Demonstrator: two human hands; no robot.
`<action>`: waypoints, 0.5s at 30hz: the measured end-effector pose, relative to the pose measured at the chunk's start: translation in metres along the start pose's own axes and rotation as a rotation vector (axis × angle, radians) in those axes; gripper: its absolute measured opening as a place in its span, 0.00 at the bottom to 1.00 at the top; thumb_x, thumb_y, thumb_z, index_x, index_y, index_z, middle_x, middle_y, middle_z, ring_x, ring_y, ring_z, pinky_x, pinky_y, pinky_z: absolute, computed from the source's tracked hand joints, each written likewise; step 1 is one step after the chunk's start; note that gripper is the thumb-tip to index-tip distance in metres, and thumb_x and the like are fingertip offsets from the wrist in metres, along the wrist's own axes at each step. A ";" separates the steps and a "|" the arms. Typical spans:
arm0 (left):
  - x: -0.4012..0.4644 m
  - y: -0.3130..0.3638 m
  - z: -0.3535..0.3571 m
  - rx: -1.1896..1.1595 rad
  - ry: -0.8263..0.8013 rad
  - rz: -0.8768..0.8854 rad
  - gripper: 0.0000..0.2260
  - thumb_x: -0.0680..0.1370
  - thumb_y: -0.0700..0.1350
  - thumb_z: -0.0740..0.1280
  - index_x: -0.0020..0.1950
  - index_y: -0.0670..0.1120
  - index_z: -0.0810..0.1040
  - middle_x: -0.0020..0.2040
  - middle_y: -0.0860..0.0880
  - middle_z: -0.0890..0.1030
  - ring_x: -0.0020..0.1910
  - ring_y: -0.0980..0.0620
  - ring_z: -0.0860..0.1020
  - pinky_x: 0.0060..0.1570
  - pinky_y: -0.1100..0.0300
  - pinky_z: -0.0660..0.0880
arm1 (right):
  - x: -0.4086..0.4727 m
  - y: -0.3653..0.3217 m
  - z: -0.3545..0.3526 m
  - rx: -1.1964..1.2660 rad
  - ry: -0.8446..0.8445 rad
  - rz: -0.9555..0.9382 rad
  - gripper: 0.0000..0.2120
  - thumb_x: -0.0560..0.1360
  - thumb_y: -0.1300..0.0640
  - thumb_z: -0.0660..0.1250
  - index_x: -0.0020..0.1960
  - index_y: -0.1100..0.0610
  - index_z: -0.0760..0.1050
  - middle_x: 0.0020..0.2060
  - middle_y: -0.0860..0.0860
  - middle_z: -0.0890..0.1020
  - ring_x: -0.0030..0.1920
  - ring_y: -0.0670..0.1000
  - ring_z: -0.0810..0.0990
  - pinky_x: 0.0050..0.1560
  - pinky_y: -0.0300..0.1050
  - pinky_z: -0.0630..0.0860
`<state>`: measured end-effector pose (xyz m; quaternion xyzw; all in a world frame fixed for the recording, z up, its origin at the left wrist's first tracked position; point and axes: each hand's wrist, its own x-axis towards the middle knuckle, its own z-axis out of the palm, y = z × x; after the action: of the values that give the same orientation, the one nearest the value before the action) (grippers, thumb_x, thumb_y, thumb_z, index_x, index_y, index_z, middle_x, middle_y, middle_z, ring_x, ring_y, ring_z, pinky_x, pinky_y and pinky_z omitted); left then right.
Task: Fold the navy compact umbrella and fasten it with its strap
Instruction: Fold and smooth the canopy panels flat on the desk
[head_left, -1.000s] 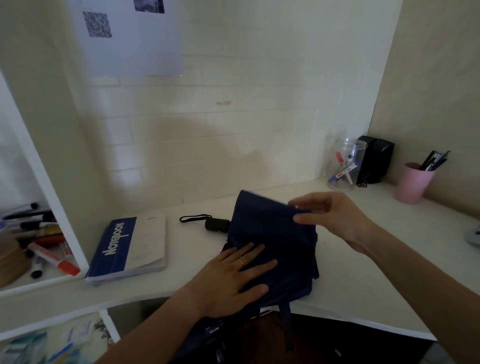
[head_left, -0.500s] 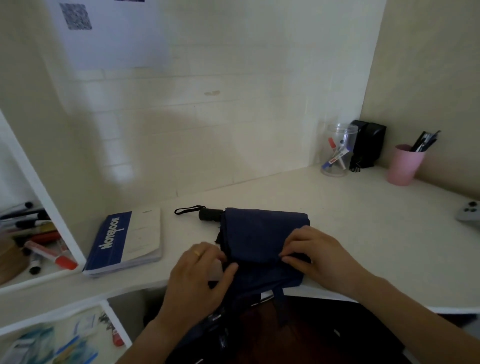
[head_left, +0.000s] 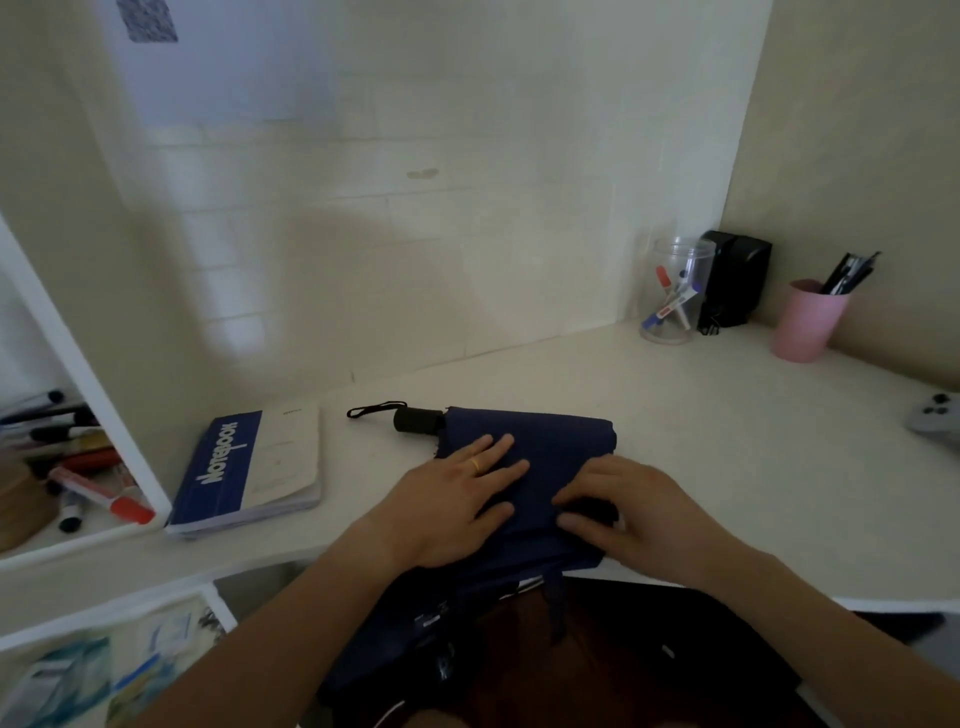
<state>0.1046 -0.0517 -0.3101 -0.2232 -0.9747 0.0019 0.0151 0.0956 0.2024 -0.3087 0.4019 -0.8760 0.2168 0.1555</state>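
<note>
Where the white desk (head_left: 675, 441) meets a pale tiled wall (head_left: 415, 234), a corner is formed, with a sheet of paper (head_left: 223, 57) fixed high on the wall. A blue notebook (head_left: 249, 467) is laid at the left, and a clear jar (head_left: 672, 291), a black box (head_left: 735, 278) and a pink cup (head_left: 808, 322) are set at the far right. The navy umbrella (head_left: 540, 441) is laid at the desk's near edge, its cloth folded flat, its black handle (head_left: 418, 420) pointed left with a wrist loop (head_left: 374, 409) trailing. The left hand (head_left: 452, 499) is pressed flat on the cloth, grip wide. The right hand (head_left: 639, 514) is rested beside it, fingers bent at a fold; whether cloth is pinched cannot be told. The cloth's lower part is hung off the desk into shadow, where a strap cannot be made out.
</note>
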 end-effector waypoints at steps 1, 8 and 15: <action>-0.001 0.001 -0.001 0.016 -0.013 0.006 0.26 0.85 0.60 0.51 0.83 0.59 0.51 0.85 0.56 0.44 0.83 0.56 0.44 0.80 0.51 0.57 | 0.005 -0.002 -0.003 0.121 0.042 0.055 0.08 0.78 0.48 0.67 0.53 0.48 0.84 0.47 0.40 0.83 0.47 0.40 0.80 0.48 0.37 0.77; -0.007 0.000 0.006 0.033 -0.052 0.027 0.26 0.85 0.61 0.47 0.83 0.61 0.47 0.84 0.55 0.42 0.82 0.56 0.41 0.81 0.53 0.51 | 0.026 0.010 0.004 -0.074 -0.126 0.107 0.20 0.81 0.51 0.62 0.72 0.48 0.73 0.70 0.45 0.76 0.68 0.48 0.73 0.68 0.44 0.71; -0.020 -0.012 0.007 0.024 -0.141 0.085 0.26 0.83 0.68 0.42 0.79 0.70 0.37 0.83 0.57 0.35 0.81 0.57 0.35 0.81 0.55 0.39 | -0.020 0.023 0.007 -0.142 -0.500 0.143 0.33 0.75 0.31 0.33 0.78 0.37 0.36 0.78 0.36 0.35 0.76 0.34 0.32 0.77 0.38 0.35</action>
<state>0.1173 -0.0716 -0.3174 -0.2634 -0.9629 0.0297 -0.0510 0.0898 0.2244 -0.3294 0.3681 -0.9263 0.0594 -0.0536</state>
